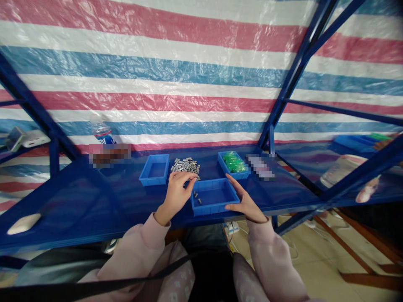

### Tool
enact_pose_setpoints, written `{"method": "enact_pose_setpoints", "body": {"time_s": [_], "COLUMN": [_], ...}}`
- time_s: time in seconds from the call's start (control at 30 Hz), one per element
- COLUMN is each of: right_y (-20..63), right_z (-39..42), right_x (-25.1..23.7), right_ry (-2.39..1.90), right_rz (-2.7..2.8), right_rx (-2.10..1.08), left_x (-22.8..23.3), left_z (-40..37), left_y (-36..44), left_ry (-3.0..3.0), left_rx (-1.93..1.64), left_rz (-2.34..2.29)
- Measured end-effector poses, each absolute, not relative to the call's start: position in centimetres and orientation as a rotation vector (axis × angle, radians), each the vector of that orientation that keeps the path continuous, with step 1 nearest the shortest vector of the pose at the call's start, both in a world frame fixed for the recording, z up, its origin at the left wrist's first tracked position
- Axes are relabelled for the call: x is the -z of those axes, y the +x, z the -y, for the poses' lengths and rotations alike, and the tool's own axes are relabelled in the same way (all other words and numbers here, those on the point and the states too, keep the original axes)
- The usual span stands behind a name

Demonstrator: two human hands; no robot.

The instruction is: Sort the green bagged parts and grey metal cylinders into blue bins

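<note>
The near blue tray (214, 197) sits at the front edge of the blue counter (94, 201) and serves as the landmark here. Just behind its left corner lies a loose pile of small grey metal pieces (185, 165). The left hand (176, 193) reaches to the near edge of that pile, its fingertips pinched together, apparently on one or more pieces, though the pieces themselves are too small to make out in the grip. The right hand (244, 201) lies against the tray's right wall, fingers spread and holding nothing, steadying the tray. A few grey pieces (197, 196) already lie in the tray's left end. Left of the pile, behind the landmark tray, stands an empty blue tray (155, 169); behind the landmark's right corner a third tray holds green parts (234, 162). A water bottle (102, 132) stands far to the left at the back.

To do the pick well, the person would likely take only a few pieces at a time, lift them clear over the tray wall, and keep the right hand firm so the tray does not slide off the edge.
</note>
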State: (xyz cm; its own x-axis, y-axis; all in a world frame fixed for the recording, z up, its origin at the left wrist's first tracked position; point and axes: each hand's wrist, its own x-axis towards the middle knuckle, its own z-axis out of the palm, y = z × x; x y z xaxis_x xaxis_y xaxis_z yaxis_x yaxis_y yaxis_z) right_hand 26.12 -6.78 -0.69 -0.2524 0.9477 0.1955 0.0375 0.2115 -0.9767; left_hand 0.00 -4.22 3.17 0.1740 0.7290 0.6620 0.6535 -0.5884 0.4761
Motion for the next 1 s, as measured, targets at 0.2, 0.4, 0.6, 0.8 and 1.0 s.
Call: {"method": "enact_pose_setpoints", "body": {"time_s": [0.2, 0.4, 0.6, 0.8, 1.0], "right_y": [26.0, 26.0, 26.0, 26.1, 27.4], "right_z": [6.9, 6.9, 7.0, 7.1, 7.0], "right_x": [0.4, 0.4, 0.3, 0.0, 0.4], "right_ry": [-0.971, -0.971, -0.98, -0.988, -1.112], "right_rz": [1.535, 1.546, 1.53, 1.552, 1.637], "right_rx": [-1.221, -1.202, -1.219, -1.213, -1.106], "left_x": [-3.8, -4.0, -2.5, -0.9, -0.9], "left_z": [4.3, 1.8, -0.2, -0.6, -0.4], "left_y": [1.6, -0.1, -1.4, -2.1, -2.1], "left_ry": [2.538, 2.571, 2.612, 2.648, 2.681], "left_rx": [-0.994, -1.003, -0.924, -0.715, -0.664], "left_rz": [-1.019, -1.086, -1.195, -1.244, -1.265]}}
